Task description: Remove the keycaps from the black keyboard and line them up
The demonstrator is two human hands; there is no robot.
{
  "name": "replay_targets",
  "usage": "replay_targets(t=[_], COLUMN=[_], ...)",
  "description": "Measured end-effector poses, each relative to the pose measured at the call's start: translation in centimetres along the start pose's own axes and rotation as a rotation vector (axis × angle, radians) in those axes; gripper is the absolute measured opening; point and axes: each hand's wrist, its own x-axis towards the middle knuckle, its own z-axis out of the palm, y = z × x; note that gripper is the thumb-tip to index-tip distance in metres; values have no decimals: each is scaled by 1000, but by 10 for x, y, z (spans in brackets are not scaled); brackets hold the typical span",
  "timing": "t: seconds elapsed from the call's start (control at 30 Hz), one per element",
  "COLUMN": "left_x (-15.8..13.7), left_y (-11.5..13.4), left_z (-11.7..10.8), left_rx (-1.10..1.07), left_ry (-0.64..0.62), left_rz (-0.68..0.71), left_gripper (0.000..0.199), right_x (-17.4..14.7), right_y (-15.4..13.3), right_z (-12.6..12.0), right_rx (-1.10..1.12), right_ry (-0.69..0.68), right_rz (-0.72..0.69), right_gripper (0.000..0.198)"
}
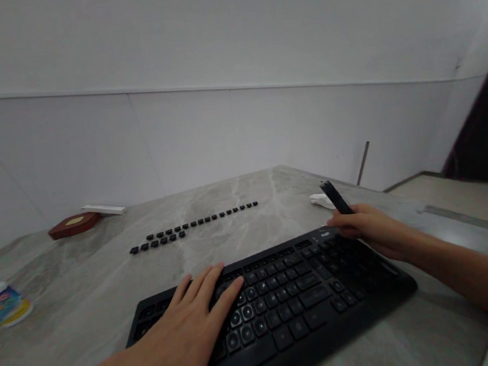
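Observation:
A black computer keyboard [284, 329] lies at a slant on the marbled grey tabletop. My left hand [192, 317] rests on its left part with the fingers spread, hiding several keys. Beside my left thumb, several key positions show bare round mounts without caps; farther right, caps are in place. My right hand [362, 226] is closed around a slim flat black tool [336, 197], its end pointing up and left above the keyboard's far right corner. Behind the keyboard, small black keycaps stand in a long row [206, 219] and a shorter row [155, 244].
At the left edge stands a tub [5, 304] with a colourful label. A reddish-brown wooden object [75, 224] and a white strip [104, 209] lie near the wall. Something white [321, 201] lies behind my right hand. The wall [222, 139] closes off the table's back.

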Motion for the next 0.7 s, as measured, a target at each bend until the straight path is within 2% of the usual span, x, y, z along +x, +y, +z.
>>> replay_targets(t=[0.07,0.17,0.33,0.47,0.6,0.7], left_x=[1,2,3,0,-4,-4], left_y=[2,7,12,11,10,10], left_z=[-2,-8,-17,-23,-29,-36], left_rx=[-7,-14,-3,8,-2,16], left_ry=[0,-22,-93,-88,-105,-149], left_rz=[-12,-41,-76,-111,-120,-120], left_gripper=[105,103,96,106,107,111], right_x=[-5,-7,-2,3,1,-3], right_y=[-3,-8,-8,-11,-16,-15], right_z=[9,22,27,34,46,46], right_rx=[27,-48,-87,-66,-129,-193], right_ry=[-30,-26,-11,31,-44,-62], right_rz=[3,-1,7,-38,-19,-18], right_gripper=[33,31,26,27,28,28])
